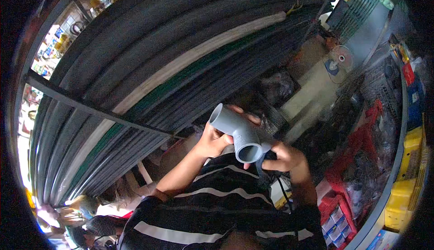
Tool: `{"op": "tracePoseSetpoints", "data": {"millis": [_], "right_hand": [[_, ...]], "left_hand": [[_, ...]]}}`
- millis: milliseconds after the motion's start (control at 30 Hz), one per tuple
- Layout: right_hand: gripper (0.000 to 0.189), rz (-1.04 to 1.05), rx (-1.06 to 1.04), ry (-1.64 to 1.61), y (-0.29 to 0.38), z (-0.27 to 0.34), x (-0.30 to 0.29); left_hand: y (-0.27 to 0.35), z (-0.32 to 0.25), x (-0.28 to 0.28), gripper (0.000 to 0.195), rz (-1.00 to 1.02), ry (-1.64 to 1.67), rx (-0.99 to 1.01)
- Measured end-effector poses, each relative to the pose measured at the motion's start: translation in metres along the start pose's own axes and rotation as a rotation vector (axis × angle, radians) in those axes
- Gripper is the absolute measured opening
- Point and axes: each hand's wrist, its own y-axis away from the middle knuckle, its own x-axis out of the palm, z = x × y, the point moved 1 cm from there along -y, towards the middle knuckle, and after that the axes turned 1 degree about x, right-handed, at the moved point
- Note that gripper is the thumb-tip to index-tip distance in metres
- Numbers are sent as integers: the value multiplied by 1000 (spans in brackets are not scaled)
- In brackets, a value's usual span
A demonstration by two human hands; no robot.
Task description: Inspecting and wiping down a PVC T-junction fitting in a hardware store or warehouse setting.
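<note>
A grey plastic pipe tee (237, 128) is held up in front of my striped shirt, one round opening at the upper left and another facing down towards me. My left hand (217, 141) grips it from the left, with the thumb below the branch and fingers behind. My right hand (283, 156) is at the right of the fitting, thumb and fingers closed on a dark grey cloth (262, 163) that touches the fitting's lower right side. The fitting's far end is partly hidden and blurred.
Long dark pipes (135, 46) lie on a metal rack (101, 112) at the left. A fan (340, 58) stands at the upper right. Red baskets (342, 195) and yellow bins (403, 195) line the right side. Another person (101, 226) is at the lower left.
</note>
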Motion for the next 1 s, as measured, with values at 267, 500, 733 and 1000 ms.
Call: {"op": "tracePoseSetpoints", "data": {"millis": [267,500,733,1000], "right_hand": [[21,-112,106,345,5,21,11],[15,-195,102,460,5,12,18],[31,-235,-53,562,2,-5,22],[45,-357,2,469,-2,-35,27]], "left_hand": [[17,17,-9,66,-178,208,-139],[9,6,-6,69,-33,122,-153],[3,-3,8,60,176,87,-54],[-6,-24,-9,62,64,-343,-43]]}}
